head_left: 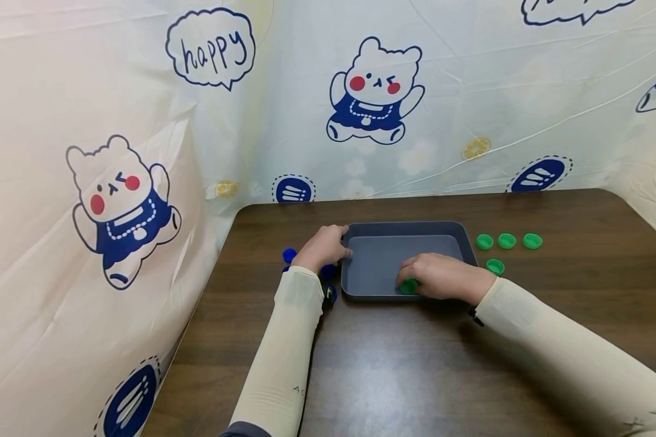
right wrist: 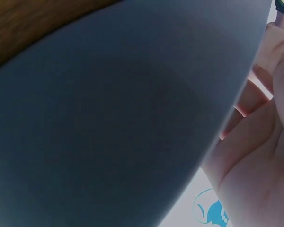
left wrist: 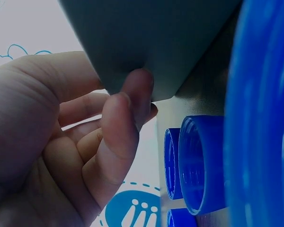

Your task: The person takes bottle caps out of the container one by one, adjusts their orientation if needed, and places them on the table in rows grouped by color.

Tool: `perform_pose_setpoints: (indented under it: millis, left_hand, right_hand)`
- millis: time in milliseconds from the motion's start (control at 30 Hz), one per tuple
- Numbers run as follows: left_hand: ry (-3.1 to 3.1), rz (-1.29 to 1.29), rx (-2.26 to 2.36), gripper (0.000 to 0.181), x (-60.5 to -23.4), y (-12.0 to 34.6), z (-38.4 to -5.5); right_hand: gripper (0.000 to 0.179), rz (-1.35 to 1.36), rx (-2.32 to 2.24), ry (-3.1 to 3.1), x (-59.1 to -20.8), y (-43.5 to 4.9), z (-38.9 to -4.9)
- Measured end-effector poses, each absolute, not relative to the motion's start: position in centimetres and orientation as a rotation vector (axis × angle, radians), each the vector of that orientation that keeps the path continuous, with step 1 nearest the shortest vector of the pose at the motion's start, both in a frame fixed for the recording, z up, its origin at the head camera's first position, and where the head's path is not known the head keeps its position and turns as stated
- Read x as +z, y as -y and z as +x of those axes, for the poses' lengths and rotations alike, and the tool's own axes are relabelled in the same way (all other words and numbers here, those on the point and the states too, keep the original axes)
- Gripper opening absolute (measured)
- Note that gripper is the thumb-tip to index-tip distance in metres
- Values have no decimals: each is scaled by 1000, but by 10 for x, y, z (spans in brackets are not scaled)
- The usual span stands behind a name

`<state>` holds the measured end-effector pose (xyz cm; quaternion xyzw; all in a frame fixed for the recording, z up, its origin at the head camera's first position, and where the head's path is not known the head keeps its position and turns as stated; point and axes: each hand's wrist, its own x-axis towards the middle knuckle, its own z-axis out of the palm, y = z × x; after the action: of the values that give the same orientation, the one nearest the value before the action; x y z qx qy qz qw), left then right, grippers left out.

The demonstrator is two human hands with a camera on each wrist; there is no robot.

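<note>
A dark grey tray (head_left: pixel 404 228) lies on the table. At its left side, my left hand (head_left: pixel 321 247) holds the far-left corner. In the left wrist view, one fingertip (left wrist: pixel 141 82) presses on the tray's outer wall (left wrist: pixel 146 38). Beside this hand are several blue bottle caps (head_left: pixel 289 255), partly hidden by the hand and sleeve. My right hand (head_left: pixel 443 276) reaches over the tray's right side and pinches a green bottle cap (head_left: pixel 408 286) inside, by the near wall. In the right wrist view, the tray wall (right wrist: pixel 109 118) hides much of the right hand (right wrist: pixel 260 151).
To the right of the tray, several green caps (head_left: pixel 506 241) lie on the brown wooden table (head_left: pixel 388 364), one of them (head_left: pixel 494 267) close to the right wrist. A printed cloth (head_left: pixel 448 109) hangs behind the table and along its left side.
</note>
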<state>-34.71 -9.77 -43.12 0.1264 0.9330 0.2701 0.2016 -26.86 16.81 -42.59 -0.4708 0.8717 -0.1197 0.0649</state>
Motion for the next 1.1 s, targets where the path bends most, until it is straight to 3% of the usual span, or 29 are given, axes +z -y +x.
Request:
perform_pose_setpoints:
  millis: [500, 1100]
  left_hand:
    - [-2602, 359, 758, 72, -431, 97, -348]
    - [-2601, 360, 758, 71, -431, 98, -349]
  right_hand:
    - [25, -1428, -374, -2700, -425, -176, -269]
    - [26, -1371, -341, -2780, -417, -190, -265]
